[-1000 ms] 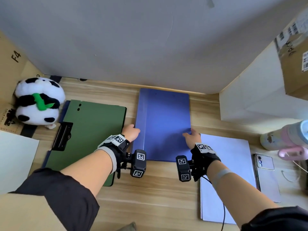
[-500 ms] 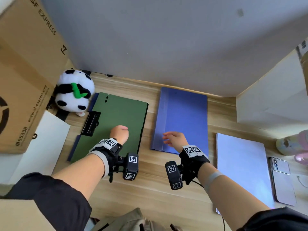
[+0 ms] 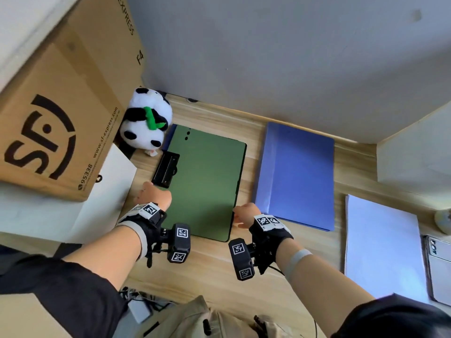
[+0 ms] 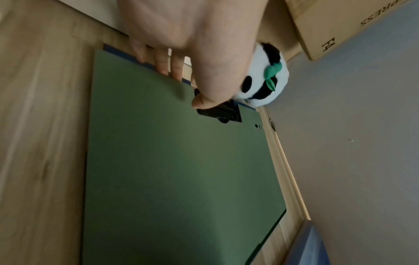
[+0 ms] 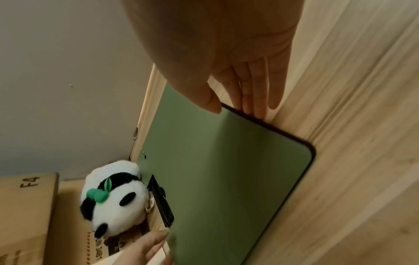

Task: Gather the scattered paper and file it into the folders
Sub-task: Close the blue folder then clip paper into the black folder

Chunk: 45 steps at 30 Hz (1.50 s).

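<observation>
**Both hands shift to the green folder**

Since a second ago both hands have left the blue folder (image 3: 296, 176) and gone to the green folder (image 3: 205, 181), one at each long edge.

Left hand (image 3: 153, 196): at the folder's left edge, just below the black clip (image 3: 166, 170). Wrist view shows its fingers (image 4: 162, 66) hooked over that edge and the thumb tip down at the clip's corner; it grips the edge. A dark blue layer shows under the green along this side.

Right hand (image 3: 245, 214): at the near right edge. Fingers (image 5: 254, 93) fairly straight, tips against the dark rim, thumb over the green face. Touching, no real curl.

Green folder lies flat on the wooden desk (image 3: 219, 272), closed. Blue folder flat just to its right, apart from it, also closed. White paper stack (image 3: 383, 242) further right, untouched, with a phone (image 3: 439, 269) beside it.

Panda plush (image 3: 145, 124) sits at the green folder's far left corner, against a cardboard box (image 3: 56, 113). White sheet (image 3: 107, 189) under the box, left of the left hand.
</observation>
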Available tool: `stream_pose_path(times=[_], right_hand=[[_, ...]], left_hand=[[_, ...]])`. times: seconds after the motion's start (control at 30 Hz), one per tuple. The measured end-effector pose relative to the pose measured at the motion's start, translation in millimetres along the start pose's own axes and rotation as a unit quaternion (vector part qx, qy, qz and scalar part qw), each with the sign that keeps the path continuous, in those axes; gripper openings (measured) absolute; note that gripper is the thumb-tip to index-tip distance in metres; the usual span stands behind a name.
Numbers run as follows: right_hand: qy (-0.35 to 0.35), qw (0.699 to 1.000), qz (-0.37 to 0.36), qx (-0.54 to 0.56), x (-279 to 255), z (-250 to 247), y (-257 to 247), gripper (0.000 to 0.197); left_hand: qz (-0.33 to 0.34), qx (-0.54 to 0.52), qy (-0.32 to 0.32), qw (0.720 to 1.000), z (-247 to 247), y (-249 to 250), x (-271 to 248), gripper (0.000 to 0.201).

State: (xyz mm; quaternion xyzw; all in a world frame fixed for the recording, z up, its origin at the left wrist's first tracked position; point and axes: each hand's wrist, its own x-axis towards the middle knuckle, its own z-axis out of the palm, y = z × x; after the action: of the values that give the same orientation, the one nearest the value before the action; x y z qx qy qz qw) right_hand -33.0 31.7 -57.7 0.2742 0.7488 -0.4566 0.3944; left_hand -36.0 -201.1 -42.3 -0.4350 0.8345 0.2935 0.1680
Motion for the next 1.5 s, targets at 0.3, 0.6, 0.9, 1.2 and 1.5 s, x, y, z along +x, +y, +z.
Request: stream_pose_path(times=[0.3,0.6,0.9,1.2,1.5], right_hand=[[0.075,0.991,-0.098,0.048,-12,-12,8,0.028],[0.285,0.930,-0.193,0.130,-46,-81,39,0.031],[0.334,0.920,-0.116,0.166,-57,-161,147,0.044],[0.300,0.936,-0.075,0.167,-60,-183,193,0.044],[0.288,0.941,-0.063,0.165,-61,-177,202,0.045]], left_hand=[[0.054,-0.121,-0.050,0.990,-3,0,-7,0.046],[0.106,-0.214,-0.125,0.963,34,52,-83,0.028],[0.113,-0.147,-0.317,0.930,107,77,-148,0.027],[0.107,-0.058,-0.330,0.936,136,71,-184,0.038],[0.089,-0.032,-0.311,0.946,138,67,-194,0.038]])
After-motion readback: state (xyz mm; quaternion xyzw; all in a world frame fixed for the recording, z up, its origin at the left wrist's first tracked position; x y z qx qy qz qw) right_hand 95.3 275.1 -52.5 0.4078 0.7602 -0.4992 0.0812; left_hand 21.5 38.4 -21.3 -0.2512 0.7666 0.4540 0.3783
